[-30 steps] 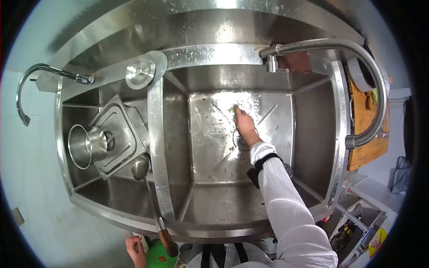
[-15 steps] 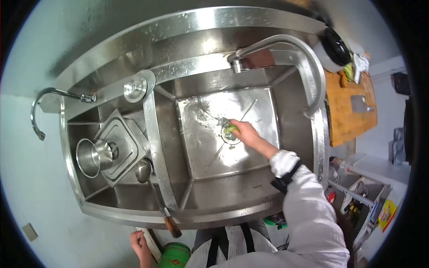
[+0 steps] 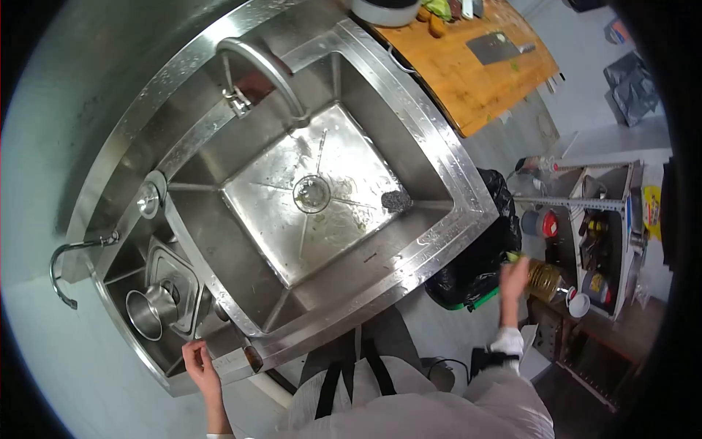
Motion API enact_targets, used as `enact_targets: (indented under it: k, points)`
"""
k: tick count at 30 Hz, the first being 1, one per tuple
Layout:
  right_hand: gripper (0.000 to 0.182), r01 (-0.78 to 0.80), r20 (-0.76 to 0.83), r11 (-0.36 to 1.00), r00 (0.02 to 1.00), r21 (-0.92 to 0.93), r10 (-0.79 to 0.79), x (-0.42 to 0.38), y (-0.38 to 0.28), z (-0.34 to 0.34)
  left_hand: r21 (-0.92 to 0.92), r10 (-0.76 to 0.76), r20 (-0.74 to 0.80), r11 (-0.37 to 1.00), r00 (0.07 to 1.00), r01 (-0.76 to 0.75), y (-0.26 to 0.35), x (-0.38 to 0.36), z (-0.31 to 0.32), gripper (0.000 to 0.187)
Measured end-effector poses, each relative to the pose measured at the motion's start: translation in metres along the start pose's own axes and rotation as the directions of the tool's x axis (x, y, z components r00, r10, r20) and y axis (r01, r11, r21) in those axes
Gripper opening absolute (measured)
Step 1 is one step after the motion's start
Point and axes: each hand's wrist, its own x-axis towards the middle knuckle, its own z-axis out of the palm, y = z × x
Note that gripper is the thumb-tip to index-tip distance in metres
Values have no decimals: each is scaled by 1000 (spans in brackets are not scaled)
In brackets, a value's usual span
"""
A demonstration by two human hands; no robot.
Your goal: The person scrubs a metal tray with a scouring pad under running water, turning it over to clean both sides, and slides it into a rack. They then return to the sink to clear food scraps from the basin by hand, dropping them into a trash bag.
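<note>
My right hand is out to the right, beside the bin lined with a black bag. Its fingers are closed on green vegetable scraps, of which only a small piece shows. A bottle of yellow oil stands close to this hand's right. My left hand hangs at the front left edge of the sink, fingers loosely bent with nothing visible in them. Near it, the brown wooden handle of the ladle sticks out over the rim. The large sink basin has a round drain with wet bits around it.
A dark scouring pad lies in the basin's corner. The left basin holds a metal pot and a steel lid. A curved faucet arches over the large basin. A cleaver lies on the wooden board. Shelves stand right.
My right hand has left the sink drain with the green scraps and swung right to the bin. The view has turned right. My left hand is now closer to the sink edge.
</note>
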Motion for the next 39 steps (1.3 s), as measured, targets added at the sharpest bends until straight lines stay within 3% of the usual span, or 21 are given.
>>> enact_targets:
  k: [2,3,4,6,8,10,11,14,15,17,19,23,25,28,30,32,33,34,35,36,39]
  points:
    - [40,387,-223,768,922,509,-317,-48,119,117,-6,15,14,1000,1000,-15,19,10,9,5]
    - [51,247,90,948,968,-202,-233,-18,102,115,62,12,50,998,999,-16,27,16,10,5]
    - [43,238,194,940,962,-243,-193,-2,92,101,144,-4,82,990,997,-7,34,20,6,5]
    - [27,246,395,913,913,-325,-105,36,-46,-12,121,133,47,983,990,-138,27,30,10,7]
    - [14,231,108,957,971,-178,-215,67,-105,-54,86,91,60,992,994,-96,33,37,21,7]
    - [13,445,-100,893,893,67,-438,76,-199,-120,81,75,62,993,995,-80,41,39,31,7]
    - [12,540,-38,815,837,209,-545,80,-239,-137,85,60,74,994,995,-66,45,37,34,7]
    - [15,661,121,488,520,570,-846,77,-350,-105,105,102,55,989,993,-107,47,31,43,7]
    - [28,727,169,358,323,586,-931,72,-376,-69,103,82,37,991,996,-86,48,29,44,7]
    - [39,823,303,147,-32,549,-952,46,-424,11,119,7,-33,993,999,-3,52,22,42,6]
    - [40,856,403,-29,-273,517,-873,11,-451,72,127,-41,-105,990,994,55,51,9,35,5]
    - [32,840,449,-106,-387,533,-805,-24,-450,209,115,-165,-267,973,950,201,22,-34,20,5]
    - [23,902,396,-23,-212,432,-893,-33,-437,254,89,-246,-326,953,913,289,4,-61,17,7]
    - [16,903,586,50,-235,428,-776,-31,-432,283,-59,-393,-391,913,832,404,-8,-89,21,10]
    - [12,912,521,-45,-272,407,-809,-21,-434,269,-101,-406,-396,911,823,401,-15,-96,25,12]
    - [15,499,562,460,-67,734,-824,-11,-435,240,-73,-401,-359,912,843,403,-8,-95,23,5]
    - [13,703,390,65,-313,708,-866,8,-451,192,-78,-396,-347,916,850,394,-10,-96,21,5]
    - [12,884,358,-20,-210,466,-910,17,-429,203,-64,-383,-338,921,860,385,-14,-95,18,5]
    - [12,474,529,451,-36,756,-848,25,-478,54,-46,-361,-329,929,873,367,-18,-91,15,6]
    - [14,730,196,141,10,669,-980,39,-463,24,-39,-330,-309,942,892,335,-22,-87,13,6]
    - [25,910,-237,314,379,272,-895,64,-380,-108,-107,-193,-293,980,936,169,-29,-65,13,7]
